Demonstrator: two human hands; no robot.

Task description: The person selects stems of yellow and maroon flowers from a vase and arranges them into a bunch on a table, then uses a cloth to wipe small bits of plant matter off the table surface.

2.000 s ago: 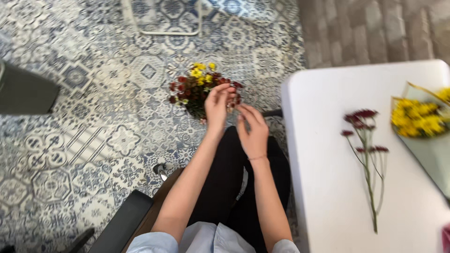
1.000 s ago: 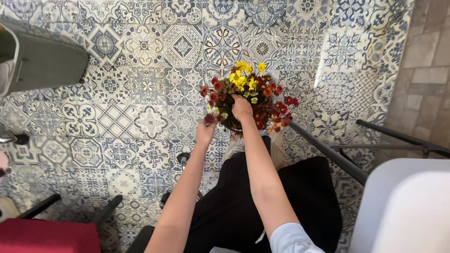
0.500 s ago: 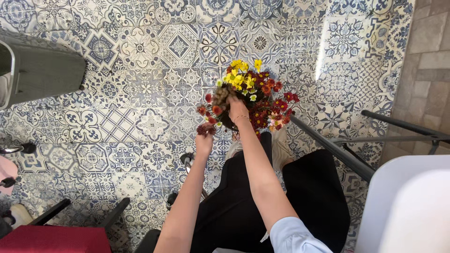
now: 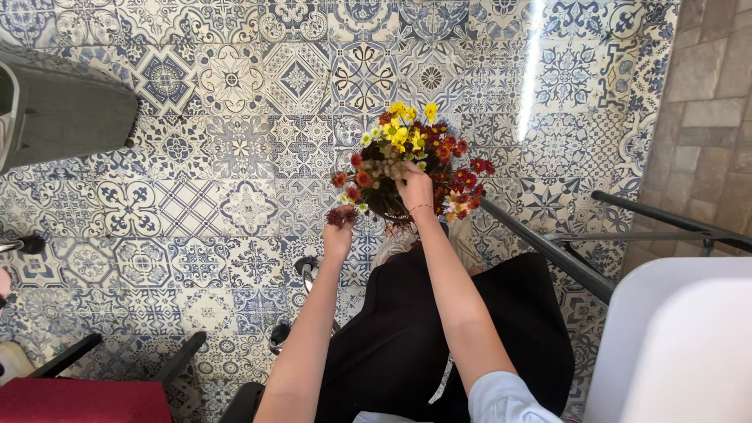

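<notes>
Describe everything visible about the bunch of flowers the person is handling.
The bouquet is a dense round cluster of small blooms: yellow ones at the top, red and dark maroon at the right and lower edges, some orange and beige near the middle. It is held low over the blue patterned tile floor, in front of the person's knees. The right hand rests on its centre; the left hand pinches a dark red bloom at its lower left edge. The stems are hidden.
</notes>
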